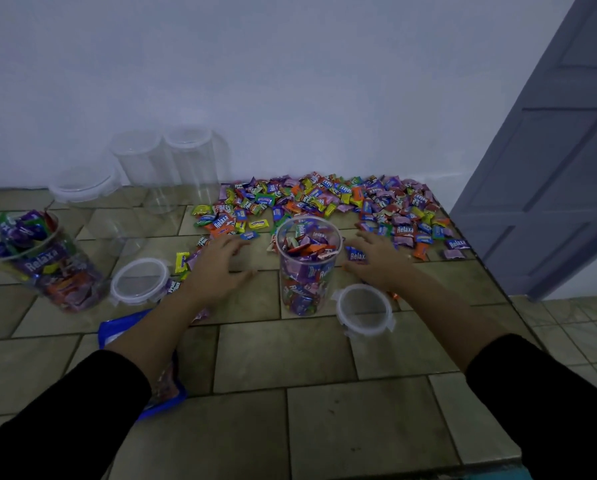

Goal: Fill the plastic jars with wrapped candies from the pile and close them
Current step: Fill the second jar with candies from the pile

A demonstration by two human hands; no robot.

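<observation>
Tiled tabletop (290,355): L grip (217,268) & R grip (376,263) flank jar (307,271), palms down, fingers splayed, empty.

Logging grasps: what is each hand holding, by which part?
Left hand holds nothing. Purple candy lies beside right hand; grip cannot be told.

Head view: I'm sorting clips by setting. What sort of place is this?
Probably a room in a home: a tiled counter against a plain wall, a panelled door beside it, and a tiled floor below.
</observation>
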